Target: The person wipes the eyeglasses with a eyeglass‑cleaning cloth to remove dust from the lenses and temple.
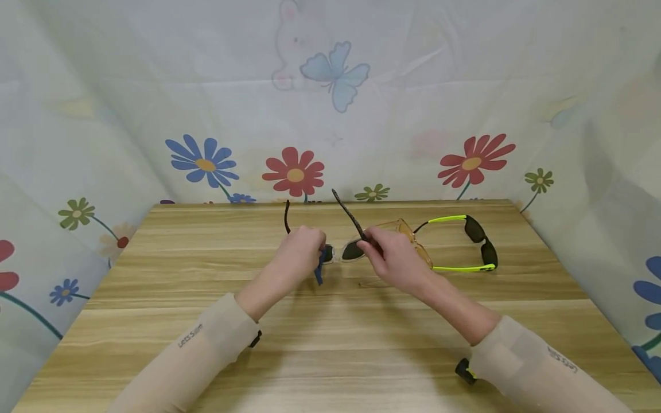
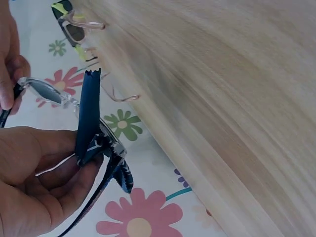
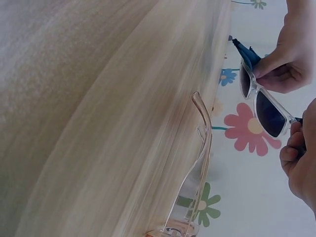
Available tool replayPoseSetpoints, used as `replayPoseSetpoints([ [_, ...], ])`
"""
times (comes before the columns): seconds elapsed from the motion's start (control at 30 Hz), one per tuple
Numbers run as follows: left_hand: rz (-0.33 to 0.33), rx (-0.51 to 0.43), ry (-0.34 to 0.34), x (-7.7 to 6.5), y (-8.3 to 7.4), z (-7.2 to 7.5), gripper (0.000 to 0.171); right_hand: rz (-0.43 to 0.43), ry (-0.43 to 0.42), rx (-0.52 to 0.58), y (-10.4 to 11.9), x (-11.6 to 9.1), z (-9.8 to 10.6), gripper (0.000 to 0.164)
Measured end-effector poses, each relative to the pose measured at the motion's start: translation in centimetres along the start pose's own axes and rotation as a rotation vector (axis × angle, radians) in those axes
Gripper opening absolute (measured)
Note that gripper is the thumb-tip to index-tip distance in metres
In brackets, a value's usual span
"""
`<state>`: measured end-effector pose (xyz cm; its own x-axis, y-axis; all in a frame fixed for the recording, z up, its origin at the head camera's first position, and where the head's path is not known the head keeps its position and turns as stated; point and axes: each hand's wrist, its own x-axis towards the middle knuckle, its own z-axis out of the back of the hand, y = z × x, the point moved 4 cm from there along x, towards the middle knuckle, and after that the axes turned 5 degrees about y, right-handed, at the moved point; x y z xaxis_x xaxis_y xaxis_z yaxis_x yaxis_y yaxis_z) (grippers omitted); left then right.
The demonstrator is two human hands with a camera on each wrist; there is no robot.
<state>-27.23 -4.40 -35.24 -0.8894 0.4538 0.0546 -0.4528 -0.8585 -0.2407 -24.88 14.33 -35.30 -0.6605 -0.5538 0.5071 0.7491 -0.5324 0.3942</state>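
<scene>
Sunglasses (image 1: 353, 250) with a clear front frame, dark lenses and dark patterned temples are held between both hands above the wooden table. My left hand (image 1: 295, 252) pinches a blue cloth (image 2: 89, 113) over one lens, at the left end of the frame. Part of that lens is hidden by the cloth and fingers. At the opposite end, my right hand (image 1: 400, 258) grips the dark temple close to its hinge. Both temples are unfolded and point away from me, toward the back of the table. The right wrist view shows the cloth (image 3: 248, 55) wrapped at the frame's edge.
Just beyond my right hand, clear amber-tinted glasses (image 1: 424, 254) lie on the table (image 1: 320, 367), partly hidden. To their right are black-lensed sunglasses with neon yellow temples (image 1: 462, 269). A flower-patterned cloth backdrop (image 1: 403, 143) surrounds the table's back and sides.
</scene>
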Motion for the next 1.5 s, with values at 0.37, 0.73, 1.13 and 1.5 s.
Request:
replayPoseSetpoints([
  [0.37,-0.037,-0.179,-0.118,-0.5,-0.5,1.3,0.004,0.014,-0.023,-0.007,-0.2,0.1,0.0,0.011],
  [0.73,-0.089,-0.341,-0.110,-0.3,-1.5,1.4,0.005,0.027,-0.011,0.032,-0.1,0.0,-0.3,0.007],
  [1.13,-0.110,-0.344,-0.014,-0.6,-1.4,0.6,0.009,0.003,-0.017,0.107,-0.5,-0.2,-0.3,0.003],
  [1.5,-0.190,-0.290,-0.030,-0.5,-1.6,0.3,0.006,0.051,-0.025,0.088,0.0,-0.1,-0.7,0.006],
])
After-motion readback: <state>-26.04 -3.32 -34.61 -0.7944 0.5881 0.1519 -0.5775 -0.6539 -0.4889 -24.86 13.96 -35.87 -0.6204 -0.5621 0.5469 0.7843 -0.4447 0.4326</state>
